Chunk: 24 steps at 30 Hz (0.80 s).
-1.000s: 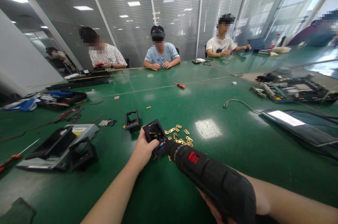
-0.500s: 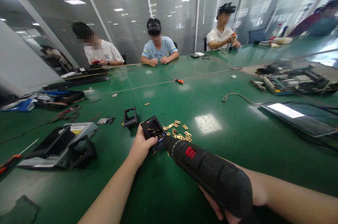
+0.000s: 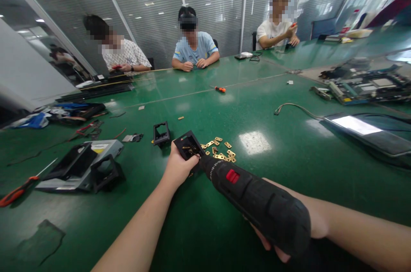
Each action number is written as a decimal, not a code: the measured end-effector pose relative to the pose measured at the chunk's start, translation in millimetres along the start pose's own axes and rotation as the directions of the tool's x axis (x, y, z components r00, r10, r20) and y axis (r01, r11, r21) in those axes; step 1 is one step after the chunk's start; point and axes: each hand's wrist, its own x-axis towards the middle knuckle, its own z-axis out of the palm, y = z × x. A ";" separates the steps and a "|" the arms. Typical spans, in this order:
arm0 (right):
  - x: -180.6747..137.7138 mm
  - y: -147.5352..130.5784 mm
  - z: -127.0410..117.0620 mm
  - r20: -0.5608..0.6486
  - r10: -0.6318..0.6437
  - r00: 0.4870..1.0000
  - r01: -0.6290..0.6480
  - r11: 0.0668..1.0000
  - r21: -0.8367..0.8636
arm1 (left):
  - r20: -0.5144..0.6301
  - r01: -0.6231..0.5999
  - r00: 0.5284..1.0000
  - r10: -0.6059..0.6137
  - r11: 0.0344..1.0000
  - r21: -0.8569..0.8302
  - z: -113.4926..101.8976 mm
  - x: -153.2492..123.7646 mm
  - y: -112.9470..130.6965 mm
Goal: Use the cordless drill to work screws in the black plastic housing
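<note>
My left hand [image 3: 180, 165] grips a black plastic box [image 3: 187, 141] by its near left side, thumb over the edge; brass parts show inside. My right hand [image 3: 266, 238] is wrapped round the handle of a black cordless drill [image 3: 253, 197] with a red switch on top. The drill's nose points at the near right corner of the box; its tip is hidden from me there. Several small brass plates [image 3: 221, 154] with holes lie just beyond the drill's nose. A black plastic frame [image 3: 161, 134] stands to the left of the box.
To the left lie a grey metal case [image 3: 80, 169], another black frame [image 3: 107, 173] and an orange screwdriver [image 3: 21, 190]. A smaller screwdriver [image 3: 220, 89] lies farther back. Circuit boards [image 3: 369, 84] and a flat dark device [image 3: 369, 141] with cables are at right. Three people sit across the green table.
The view has tilted down slightly, shifting the scene. Both hands keep their grips, with the drill's nose still at the box. The box has turned or tilted slightly.
</note>
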 end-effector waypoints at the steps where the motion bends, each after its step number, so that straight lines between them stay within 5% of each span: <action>1: 0.0 1.0 -0.5 -0.006 -0.015 1.000 0.016 1.000 0.009 | 0.005 -0.006 1.000 0.007 1.000 -0.008 0.4 -0.2 0.7; 15: -3.9 13.7 -12.6 0.013 -0.053 0.999 0.052 0.998 0.022 | 0.013 -0.029 1.000 0.029 1.000 0.004 -0.1 4.3 -10.8; 24: -9.2 23.1 -20.3 0.023 0.036 0.999 -0.038 0.997 0.070 | 0.064 0.003 0.998 0.002 0.997 -0.077 -3.3 3.6 -7.7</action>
